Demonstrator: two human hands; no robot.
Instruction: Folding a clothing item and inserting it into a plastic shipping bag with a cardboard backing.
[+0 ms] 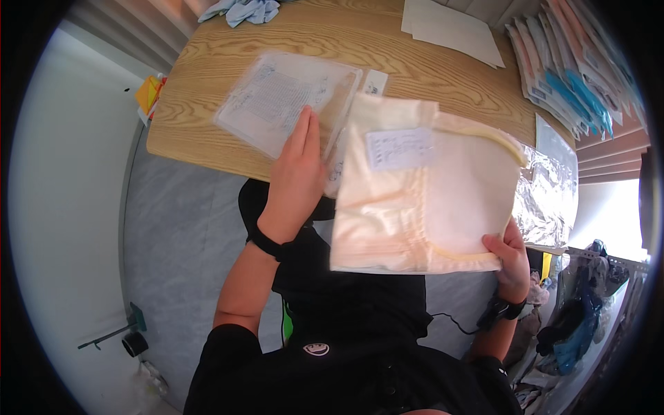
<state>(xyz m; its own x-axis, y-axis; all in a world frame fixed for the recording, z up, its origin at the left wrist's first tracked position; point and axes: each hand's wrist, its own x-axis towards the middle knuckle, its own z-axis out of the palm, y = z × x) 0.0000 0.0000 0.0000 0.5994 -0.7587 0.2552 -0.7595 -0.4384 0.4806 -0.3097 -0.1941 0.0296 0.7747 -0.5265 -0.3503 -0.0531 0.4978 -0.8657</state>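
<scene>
My right hand grips the lower right corner of a folded cream garment, thumb on top. The garment is held up in front of the table's near edge. It has a gathered seam, pale yellow edging and a white paper label with writing on its upper left part. My left hand has its fingers stretched out together over a clear plastic bag lying on the wooden table. Printing shows on the bag, which is slightly blurred. Whether the fingertips press on it I cannot tell.
Several packaged garments stand in a stack at the far right of the table. White sheets lie at the back, a light blue cloth at the far left. Shiny clear plastic lies at the right edge, above a rack of bagged items.
</scene>
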